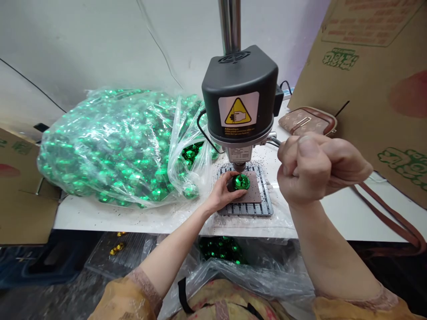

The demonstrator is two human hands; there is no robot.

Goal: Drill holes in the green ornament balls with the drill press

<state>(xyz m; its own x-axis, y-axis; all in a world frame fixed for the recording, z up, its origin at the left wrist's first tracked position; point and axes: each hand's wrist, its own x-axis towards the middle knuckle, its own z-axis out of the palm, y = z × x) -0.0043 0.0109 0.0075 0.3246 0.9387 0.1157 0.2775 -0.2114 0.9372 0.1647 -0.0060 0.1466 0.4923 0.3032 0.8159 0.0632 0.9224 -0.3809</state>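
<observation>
Under the chuck of a black drill press sits a shiny green faceted ball. My left hand grips the ball between thumb and fingers from its left side. The ball rests on a brown square pad on the slotted metal base. My right hand is closed in a fist around the press's feed lever, to the right of the motor housing; most of the lever is hidden by the fingers. The drill tip meets the top of the ball.
A large clear bag of green balls lies left of the press. Below the table edge, another plastic bag holds more green balls. A patterned purse and a brown strap lie right. Cardboard boxes flank the table. Dark shavings surround the base.
</observation>
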